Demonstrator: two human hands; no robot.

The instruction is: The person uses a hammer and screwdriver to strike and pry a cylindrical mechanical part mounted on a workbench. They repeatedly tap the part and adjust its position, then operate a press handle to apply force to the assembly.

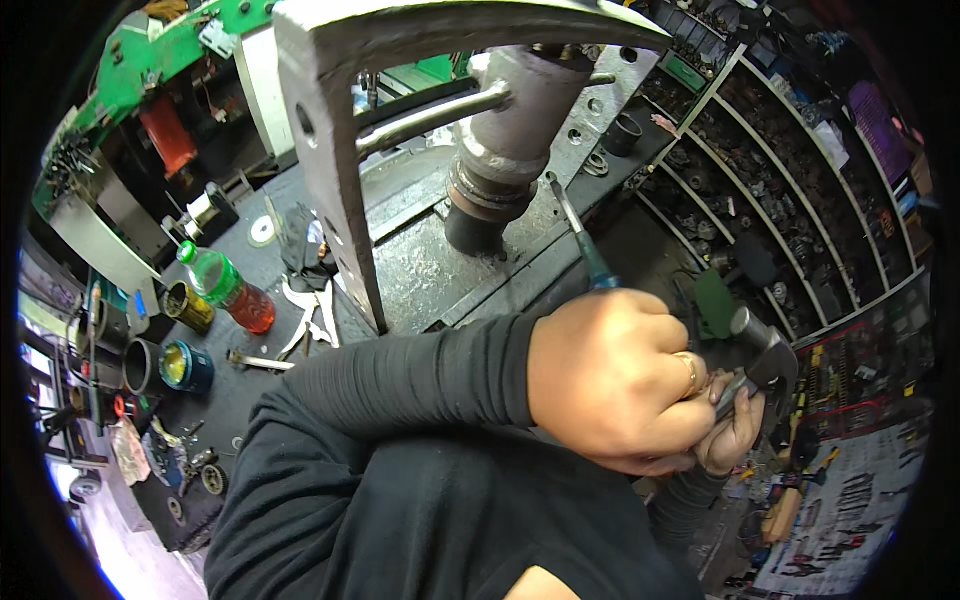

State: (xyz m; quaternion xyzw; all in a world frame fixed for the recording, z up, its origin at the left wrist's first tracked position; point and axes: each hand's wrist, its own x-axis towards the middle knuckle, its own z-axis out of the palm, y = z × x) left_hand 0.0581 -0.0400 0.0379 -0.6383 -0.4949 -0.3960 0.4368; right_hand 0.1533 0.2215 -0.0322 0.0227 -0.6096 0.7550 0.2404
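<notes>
Tool hndl (598, 268) part hid; metal frame (328, 150) cut @ top

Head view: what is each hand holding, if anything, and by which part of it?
The left hand holds a screwdriver-like tool by its teal handle; the right hand holds a hammer by its grey handle, close to the head.

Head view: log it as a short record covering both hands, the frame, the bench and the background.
Left hand: closed around a slim blue-green-handled tool, metal shaft toward the frame
Right hand: gripping a grey metal hammer-like tool
Frame: grey steel frame around a thick metal cylinder
Bench, left side: green plastic bottle holding red liquid; silver metal pliers
Right background: pale-edged shelving crowded with dark parts
</notes>
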